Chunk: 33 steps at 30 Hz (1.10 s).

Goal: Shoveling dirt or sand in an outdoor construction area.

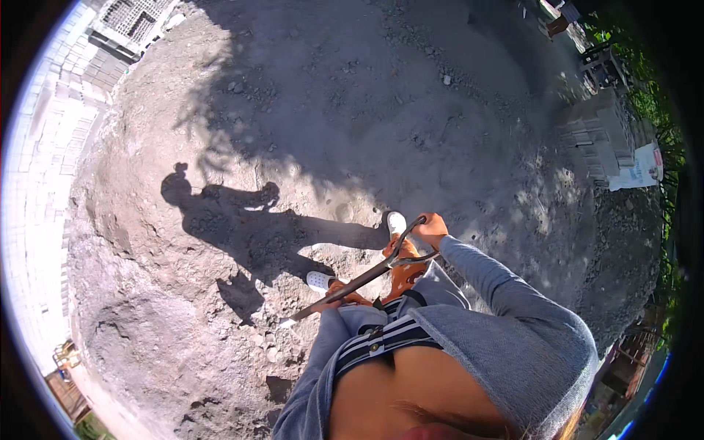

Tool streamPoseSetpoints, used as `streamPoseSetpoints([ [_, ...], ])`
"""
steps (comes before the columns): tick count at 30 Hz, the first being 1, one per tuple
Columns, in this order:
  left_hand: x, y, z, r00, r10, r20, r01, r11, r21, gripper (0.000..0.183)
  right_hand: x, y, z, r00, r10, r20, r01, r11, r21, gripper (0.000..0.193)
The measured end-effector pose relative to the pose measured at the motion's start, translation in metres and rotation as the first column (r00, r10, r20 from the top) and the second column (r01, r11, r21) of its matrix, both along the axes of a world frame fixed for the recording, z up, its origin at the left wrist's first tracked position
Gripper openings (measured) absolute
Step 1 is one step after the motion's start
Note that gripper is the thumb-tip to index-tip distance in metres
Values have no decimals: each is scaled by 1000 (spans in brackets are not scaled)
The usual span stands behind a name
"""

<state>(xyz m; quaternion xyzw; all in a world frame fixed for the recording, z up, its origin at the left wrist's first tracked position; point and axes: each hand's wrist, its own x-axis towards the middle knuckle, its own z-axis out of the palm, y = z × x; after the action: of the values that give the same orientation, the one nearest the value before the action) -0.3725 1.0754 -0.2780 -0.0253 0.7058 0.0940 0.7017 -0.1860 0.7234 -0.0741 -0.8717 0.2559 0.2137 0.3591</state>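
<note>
A long dark shovel slants across the front of my body, from upper right to lower left. My right hand is closed round its forked top grip. Further down the shaft, my left hand wraps round it, partly hidden by my sleeve. Past that hand the shovel's lower end shows only as a narrow pale tip, above loose grey-brown soil. The blade's shape cannot be made out. My feet, in white perforated clogs, stand on the dirt just beyond the shaft.
Stacked grey blocks stand at the right, with a white sack against them. Pale block stacks line the left edge. A raised dirt mound lies at lower left. My shadow falls leftward over uneven ground.
</note>
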Motion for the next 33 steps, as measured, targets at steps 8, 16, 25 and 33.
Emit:
streamPoseSetpoints([
  [8,155,-87,36,962,-263,71,264,965,3,56,63,-165,-7,978,-205,-37,208,943,258,31],
  [16,367,-241,3,795,-564,225,583,812,-24,64,180,-355,9,957,-270,111,254,957,138,26],
  [25,542,-463,-19,495,-851,174,861,507,30,71,251,-548,-18,833,-550,-55,549,814,190,28],
  [33,714,-667,-55,105,-987,126,994,108,22,77,290,-693,-47,614,-789,-31,761,581,288,16],
])
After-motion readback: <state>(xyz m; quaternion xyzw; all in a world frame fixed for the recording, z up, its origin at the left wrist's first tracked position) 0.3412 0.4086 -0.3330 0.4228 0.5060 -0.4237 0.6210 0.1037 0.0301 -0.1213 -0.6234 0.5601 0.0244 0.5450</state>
